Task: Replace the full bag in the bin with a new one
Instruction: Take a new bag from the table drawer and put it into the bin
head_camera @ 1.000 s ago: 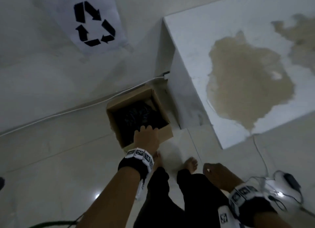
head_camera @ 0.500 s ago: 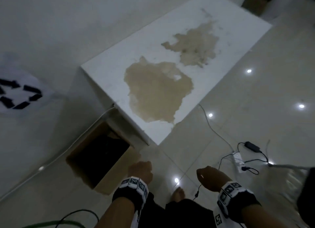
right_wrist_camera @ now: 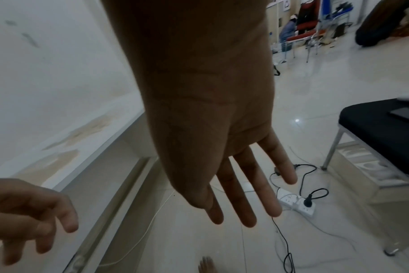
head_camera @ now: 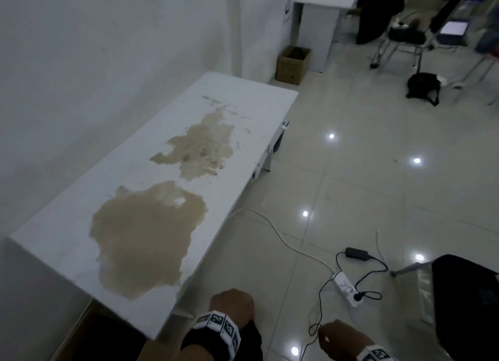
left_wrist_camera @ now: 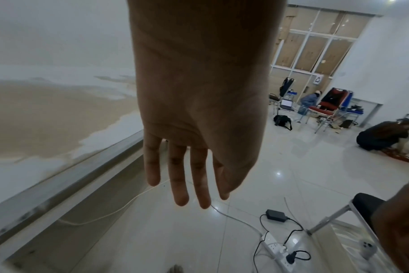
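The cardboard bin (head_camera: 77, 337) shows only at the bottom left of the head view, half hidden under the table's near corner; its inside (head_camera: 116, 339) looks dark. My left hand (head_camera: 232, 304) hangs to the right of the bin, apart from it. In the left wrist view the left hand (left_wrist_camera: 187, 184) points down at the floor with straight fingers (left_wrist_camera: 179, 184) and holds nothing. My right hand (head_camera: 340, 339) hangs further right. Its fingers (right_wrist_camera: 236, 203) are also straight and empty in the right wrist view, where the left hand (right_wrist_camera: 35, 218) appears loosely curled.
A long white table (head_camera: 67, 225) with brown stains runs along the wall. On the floor lie a power strip (head_camera: 348, 287), an adapter (head_camera: 356, 252) and cables. A black chair (head_camera: 464, 306) stands at right. A second cardboard box (head_camera: 293, 63) and chairs stand far off.
The head view has swung up and right, away from the bin. My left hand has come off the bin's rim and drawn back beside my body. The right hand stays empty.
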`<state>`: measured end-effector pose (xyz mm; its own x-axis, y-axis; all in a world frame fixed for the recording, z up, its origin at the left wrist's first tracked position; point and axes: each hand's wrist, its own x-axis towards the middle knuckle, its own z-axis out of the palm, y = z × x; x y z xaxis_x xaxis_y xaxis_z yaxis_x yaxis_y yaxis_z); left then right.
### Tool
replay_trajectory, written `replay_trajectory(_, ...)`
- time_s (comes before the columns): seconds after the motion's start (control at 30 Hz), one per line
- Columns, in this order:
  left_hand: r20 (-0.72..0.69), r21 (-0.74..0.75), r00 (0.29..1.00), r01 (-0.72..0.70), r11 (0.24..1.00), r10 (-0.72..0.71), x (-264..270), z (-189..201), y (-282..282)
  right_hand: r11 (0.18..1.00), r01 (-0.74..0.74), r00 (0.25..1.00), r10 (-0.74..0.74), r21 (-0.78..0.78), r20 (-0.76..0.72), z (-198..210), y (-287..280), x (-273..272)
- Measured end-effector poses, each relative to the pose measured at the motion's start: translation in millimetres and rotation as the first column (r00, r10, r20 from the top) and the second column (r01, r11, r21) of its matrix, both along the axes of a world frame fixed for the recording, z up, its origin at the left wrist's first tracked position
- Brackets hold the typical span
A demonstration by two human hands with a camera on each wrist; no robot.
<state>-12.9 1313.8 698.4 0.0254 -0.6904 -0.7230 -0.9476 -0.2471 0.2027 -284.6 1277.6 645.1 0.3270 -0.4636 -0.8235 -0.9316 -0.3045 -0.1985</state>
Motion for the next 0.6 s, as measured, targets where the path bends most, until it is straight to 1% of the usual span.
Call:
replay_trajectory(0.1,-0.005,-0.017,0.999,0.044,0.999,-0.044,-5,-1,-53,0.997,0.083,0.996,-0.083,0.010,0.017,-12,-32,-9)
replay_trajectory(0.2,-0.021,0.024,0.998,0.057,0.998,-0.057,4,-14,-107,0.990,0.141,0.990,-0.142,-0.028,-0.015,-15,-73,-11)
replay_trajectory(0.3,-0.033,0.064,0.998,0.059,0.996,-0.057,27,-22,-164,0.986,0.165,0.986,-0.164,-0.031,0.033,-10,-125,-7)
replay_trajectory(0.5,-0.052,0.117,0.998,0.045,0.992,-0.039,61,-25,-263,0.987,0.164,0.987,-0.163,-0.007,0.010,9,-221,5)
replay_trajectory(0.6,-0.007,0.177,0.996,0.087,0.980,-0.087,67,-31,-301,0.989,0.146,0.989,-0.146,0.001,0.002,12,-267,4)
